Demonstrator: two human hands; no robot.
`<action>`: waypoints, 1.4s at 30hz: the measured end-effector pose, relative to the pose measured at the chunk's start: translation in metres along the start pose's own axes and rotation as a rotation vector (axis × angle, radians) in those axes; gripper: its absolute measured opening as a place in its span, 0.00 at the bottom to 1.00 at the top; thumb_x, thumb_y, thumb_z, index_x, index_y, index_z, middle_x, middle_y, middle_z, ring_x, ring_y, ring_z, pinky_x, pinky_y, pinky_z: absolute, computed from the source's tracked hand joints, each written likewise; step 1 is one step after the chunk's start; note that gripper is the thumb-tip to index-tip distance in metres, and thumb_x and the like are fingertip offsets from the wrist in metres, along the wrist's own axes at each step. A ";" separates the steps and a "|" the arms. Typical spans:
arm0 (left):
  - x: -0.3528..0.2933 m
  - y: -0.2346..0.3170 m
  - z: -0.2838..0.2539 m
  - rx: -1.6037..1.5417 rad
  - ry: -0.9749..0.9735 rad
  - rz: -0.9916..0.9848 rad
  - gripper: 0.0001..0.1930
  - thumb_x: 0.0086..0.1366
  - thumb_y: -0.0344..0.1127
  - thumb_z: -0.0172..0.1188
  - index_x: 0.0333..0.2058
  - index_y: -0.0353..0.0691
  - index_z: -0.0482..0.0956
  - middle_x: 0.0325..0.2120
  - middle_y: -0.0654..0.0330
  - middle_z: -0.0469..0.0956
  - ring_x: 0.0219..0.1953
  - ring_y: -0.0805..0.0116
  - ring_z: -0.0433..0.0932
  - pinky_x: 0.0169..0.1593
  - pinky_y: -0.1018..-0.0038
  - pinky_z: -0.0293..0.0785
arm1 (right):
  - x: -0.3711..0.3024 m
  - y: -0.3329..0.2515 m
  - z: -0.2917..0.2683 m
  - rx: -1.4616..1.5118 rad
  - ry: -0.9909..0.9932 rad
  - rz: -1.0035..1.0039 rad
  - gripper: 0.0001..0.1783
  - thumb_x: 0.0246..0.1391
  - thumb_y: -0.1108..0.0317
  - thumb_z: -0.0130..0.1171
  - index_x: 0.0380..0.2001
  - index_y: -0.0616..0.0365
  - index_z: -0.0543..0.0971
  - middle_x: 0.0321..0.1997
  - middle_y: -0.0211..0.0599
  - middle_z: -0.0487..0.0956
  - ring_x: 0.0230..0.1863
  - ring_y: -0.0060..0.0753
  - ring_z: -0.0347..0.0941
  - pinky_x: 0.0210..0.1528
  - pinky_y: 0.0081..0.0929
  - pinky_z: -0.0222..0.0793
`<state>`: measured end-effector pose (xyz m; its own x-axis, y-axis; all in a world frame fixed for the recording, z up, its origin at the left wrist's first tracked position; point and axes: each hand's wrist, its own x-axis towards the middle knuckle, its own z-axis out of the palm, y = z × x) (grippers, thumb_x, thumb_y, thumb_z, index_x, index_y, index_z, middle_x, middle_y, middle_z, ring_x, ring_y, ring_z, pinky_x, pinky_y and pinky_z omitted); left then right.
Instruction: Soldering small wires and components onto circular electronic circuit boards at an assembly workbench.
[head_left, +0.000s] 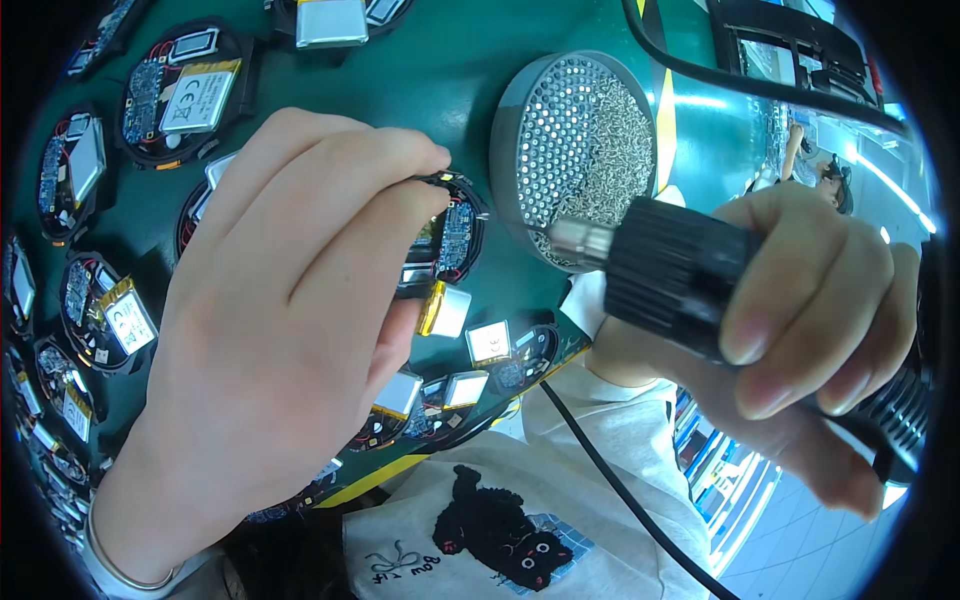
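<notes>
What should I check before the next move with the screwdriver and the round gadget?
1. Round gadget gripped: ok, the left hand has it.
2. Screwdriver gripped: ok, the right hand is wrapped around it.
3. Little screws nearby: ok, lots lie in the round grey tray.
4. Screw stuck on the screwdriver's end: cannot tell, it's too small to see.
5. Battery tucked inside the gadget: cannot tell. A silver one shows just below it, but the fingers hide whether they belong together.
</notes>
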<state>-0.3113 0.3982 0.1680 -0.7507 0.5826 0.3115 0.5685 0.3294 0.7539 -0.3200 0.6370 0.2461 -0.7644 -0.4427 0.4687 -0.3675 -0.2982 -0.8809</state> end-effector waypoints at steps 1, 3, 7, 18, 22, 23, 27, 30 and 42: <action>0.001 -0.001 0.001 0.000 0.004 0.014 0.24 0.37 0.18 0.62 0.40 0.31 0.76 0.45 0.51 0.76 0.45 0.50 0.74 0.49 0.62 0.71 | 0.001 0.006 0.003 -0.004 0.002 0.002 0.31 0.40 0.37 0.70 0.25 0.54 0.70 0.19 0.34 0.74 0.22 0.26 0.74 0.31 0.21 0.73; 0.002 0.001 -0.001 0.007 0.006 0.019 0.24 0.37 0.19 0.62 0.40 0.31 0.76 0.45 0.51 0.76 0.45 0.50 0.74 0.49 0.62 0.71 | 0.003 0.018 0.007 -0.064 -0.061 -0.046 0.32 0.40 0.36 0.69 0.26 0.54 0.70 0.21 0.35 0.74 0.22 0.28 0.73 0.32 0.22 0.73; 0.008 0.007 -0.006 0.071 -0.051 0.015 0.24 0.37 0.19 0.62 0.40 0.31 0.76 0.45 0.51 0.76 0.45 0.50 0.74 0.49 0.62 0.71 | 0.003 0.018 0.003 -0.109 -0.140 0.033 0.33 0.42 0.36 0.68 0.31 0.55 0.69 0.25 0.37 0.74 0.28 0.30 0.72 0.36 0.22 0.71; 0.007 0.005 -0.004 0.057 -0.019 0.029 0.25 0.35 0.19 0.63 0.39 0.31 0.76 0.44 0.53 0.76 0.44 0.50 0.74 0.48 0.62 0.71 | 0.017 0.020 0.009 -0.145 -0.242 0.068 0.39 0.45 0.33 0.63 0.42 0.59 0.70 0.31 0.37 0.73 0.28 0.32 0.71 0.35 0.28 0.69; 0.007 0.005 0.009 0.050 0.135 0.060 0.24 0.36 0.20 0.64 0.39 0.31 0.76 0.43 0.52 0.76 0.44 0.50 0.74 0.47 0.61 0.71 | 0.026 0.029 0.018 -0.135 -0.241 0.013 0.41 0.46 0.31 0.61 0.46 0.59 0.70 0.33 0.37 0.73 0.28 0.32 0.70 0.34 0.30 0.69; 0.009 0.004 0.014 0.017 0.251 0.103 0.24 0.36 0.20 0.64 0.39 0.31 0.76 0.43 0.52 0.75 0.44 0.50 0.74 0.47 0.61 0.71 | 0.025 0.029 0.019 -0.143 -0.234 0.010 0.42 0.46 0.31 0.60 0.47 0.59 0.70 0.34 0.37 0.73 0.28 0.32 0.70 0.34 0.30 0.69; 0.000 0.005 0.007 0.011 0.040 0.010 0.25 0.37 0.21 0.64 0.40 0.31 0.75 0.44 0.52 0.74 0.46 0.50 0.73 0.48 0.60 0.70 | 0.023 0.028 0.015 -0.165 -0.239 0.002 0.43 0.46 0.30 0.59 0.49 0.59 0.70 0.36 0.38 0.73 0.28 0.32 0.70 0.34 0.31 0.69; 0.004 0.008 0.004 0.072 -0.017 0.048 0.25 0.40 0.20 0.63 0.42 0.32 0.74 0.46 0.51 0.73 0.48 0.48 0.71 0.51 0.59 0.69 | 0.012 0.023 -0.006 -0.117 -0.097 -0.039 0.49 0.49 0.24 0.49 0.57 0.58 0.68 0.38 0.35 0.71 0.26 0.30 0.68 0.30 0.35 0.65; 0.001 0.004 -0.009 0.250 -0.027 -0.062 0.27 0.45 0.17 0.53 0.50 0.30 0.71 0.56 0.48 0.67 0.59 0.47 0.65 0.63 0.57 0.59 | 0.001 0.050 -0.028 0.111 0.014 -0.253 0.43 0.57 0.27 0.36 0.54 0.55 0.70 0.37 0.36 0.73 0.26 0.31 0.70 0.30 0.36 0.70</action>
<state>-0.3125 0.3931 0.1765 -0.7797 0.5736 0.2512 0.5893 0.5366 0.6040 -0.3538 0.6459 0.2010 -0.6636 -0.3307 0.6710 -0.4876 -0.4890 -0.7233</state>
